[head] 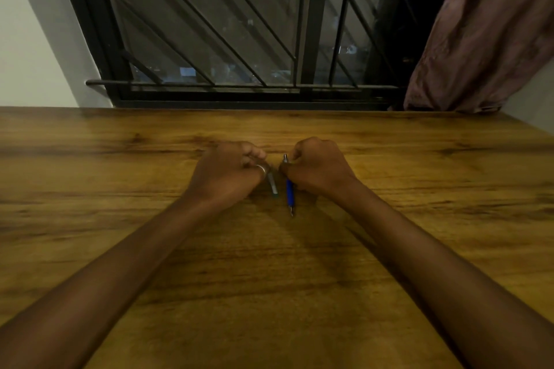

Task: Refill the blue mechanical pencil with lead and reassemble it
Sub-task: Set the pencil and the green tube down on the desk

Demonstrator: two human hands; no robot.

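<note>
Two hands are seen just above centre of the frame, over a wooden table (120, 219). The right hand (317, 169) is closed around the blue mechanical pencil (289, 189), whose tip points toward the lower edge of the frame and whose metal cap end projects above the fist. The left hand (227, 172) is closed on a slim translucent tube (272, 184), judged to be the lead container; a ring is worn on one finger. The hands are held just beside each other, not touching, with pencil and tube nearly parallel. Whether the pencil's cap is on or off cannot be told at this resolution; no loose lead is discernible. The step in hand is judged to be opening pencil or tube before lead transfer. For clean execution, the pencil should be held steady with its open end upward, the cap pulled straight along the axis, and small parts kept in the fingers or placed close by on the table. Lead should be fed singly and without side load, since it snaps easily.
</note>
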